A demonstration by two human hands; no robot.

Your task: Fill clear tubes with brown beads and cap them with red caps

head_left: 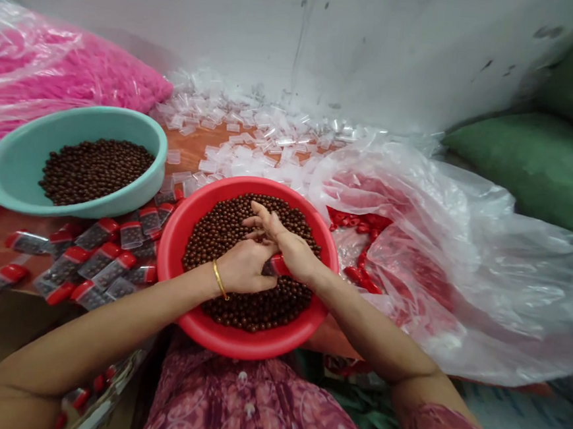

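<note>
Both my hands meet over a red basin (172,248) that holds many small round brown balls (254,311). My left hand (245,264), with a gold bangle at the wrist, is closed around a small container whose red cap (277,265) shows between my two hands. The container's body is mostly hidden by my fingers. My right hand (291,248) lies against the capped end with its palm side. Its fingers are stretched out and apart, reaching over the left hand.
Left of the basin lies a pile of filled clear containers with red caps (97,259). Behind them stands a teal basin (9,173) of brown balls, beside a bag of pink pieces (80,66). Empty clear containers (242,151) cover the back; a plastic bag (480,276) with red caps lies right.
</note>
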